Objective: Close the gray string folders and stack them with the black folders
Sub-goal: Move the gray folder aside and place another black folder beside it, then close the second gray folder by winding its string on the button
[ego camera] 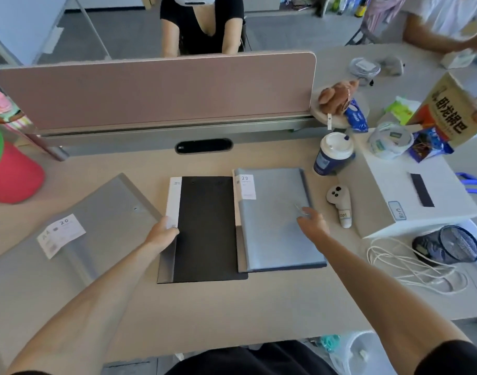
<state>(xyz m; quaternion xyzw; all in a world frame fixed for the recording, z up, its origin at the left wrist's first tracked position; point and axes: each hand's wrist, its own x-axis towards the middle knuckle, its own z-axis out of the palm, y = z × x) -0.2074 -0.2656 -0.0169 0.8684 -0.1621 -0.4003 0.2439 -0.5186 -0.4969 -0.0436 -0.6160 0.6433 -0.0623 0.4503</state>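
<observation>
A black folder with a white spine label lies flat at the middle of the desk. My left hand grips its left edge near the label. To its right lies a gray folder with a "20" label and see-through sleeves on top. My right hand hovers over that folder's right side, fingers spread and holding nothing. A second gray folder, also labelled "20", lies tilted at the left of the desk, away from both hands.
A lidded coffee cup and a small white plush toy stand right of the gray folder. A white box, a coiled white cord and a mesh pouch fill the right side. A pink divider closes the back; a red bucket sits far left.
</observation>
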